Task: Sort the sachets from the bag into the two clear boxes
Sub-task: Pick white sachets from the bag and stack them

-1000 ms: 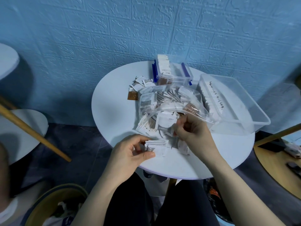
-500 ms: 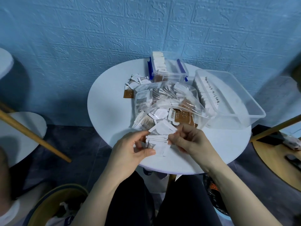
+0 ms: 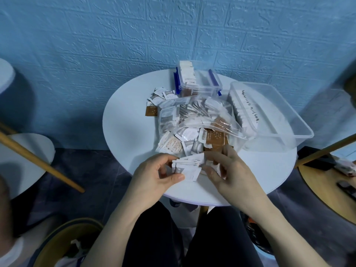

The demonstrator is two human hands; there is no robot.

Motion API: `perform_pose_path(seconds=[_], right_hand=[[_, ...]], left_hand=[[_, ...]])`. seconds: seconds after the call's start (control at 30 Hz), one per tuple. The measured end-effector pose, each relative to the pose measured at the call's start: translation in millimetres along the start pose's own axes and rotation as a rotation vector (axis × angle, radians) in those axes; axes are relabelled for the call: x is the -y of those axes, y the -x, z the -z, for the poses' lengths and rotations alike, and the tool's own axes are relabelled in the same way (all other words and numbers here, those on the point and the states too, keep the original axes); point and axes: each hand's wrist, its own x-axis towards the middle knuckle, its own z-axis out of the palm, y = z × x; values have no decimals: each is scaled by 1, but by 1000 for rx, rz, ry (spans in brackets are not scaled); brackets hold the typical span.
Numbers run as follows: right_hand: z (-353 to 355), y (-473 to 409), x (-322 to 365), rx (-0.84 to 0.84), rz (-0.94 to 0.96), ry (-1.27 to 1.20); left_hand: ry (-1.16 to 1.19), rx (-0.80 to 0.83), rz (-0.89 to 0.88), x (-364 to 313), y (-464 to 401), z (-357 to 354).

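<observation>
My left hand (image 3: 154, 175) grips a stack of white sachets (image 3: 187, 166) near the table's front edge. My right hand (image 3: 229, 170) touches the stack's right end, thumb below and fingers above it. Behind the hands lies the clear bag (image 3: 196, 120), mouth toward me, with white and brown sachets spilling out. A small clear box with blue clips (image 3: 202, 81) stands at the back with white and brown sachets in it. The large clear box (image 3: 285, 120) at the right holds a row of white sachets along its left wall.
Loose sachets (image 3: 159, 97) lie left of the small box on the round white table (image 3: 129, 132). A wooden pole (image 3: 38, 160) slants at the left, another at the right (image 3: 327, 149). A wooden tabletop (image 3: 327, 189) sits lower right, a basket (image 3: 63, 245) below left.
My right hand left the bag's mouth with a white sachet and brought it down onto the stack in my left hand. The view shifted slightly.
</observation>
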Motion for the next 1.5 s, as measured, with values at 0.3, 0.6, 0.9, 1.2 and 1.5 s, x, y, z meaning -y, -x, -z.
perform_pose_path(seconds=[0.3, 0.6, 0.9, 1.2, 1.5], right_hand=[[-9, 2, -2, 239, -12, -178], [-14, -6, -2, 148, -8, -288], [-10, -13, 3, 101, 168, -78], [39, -19, 3, 99, 322, 20], [139, -37, -62, -90, 34, -73]], left_hand=[[22, 16, 20, -3, -4, 1], [67, 35, 21, -6, 0, 0], [-229, -66, -143, -9, 12, 0], [-258, -25, -267, -54, -11, -2], [-554, 92, -554, -108, -102, -49]])
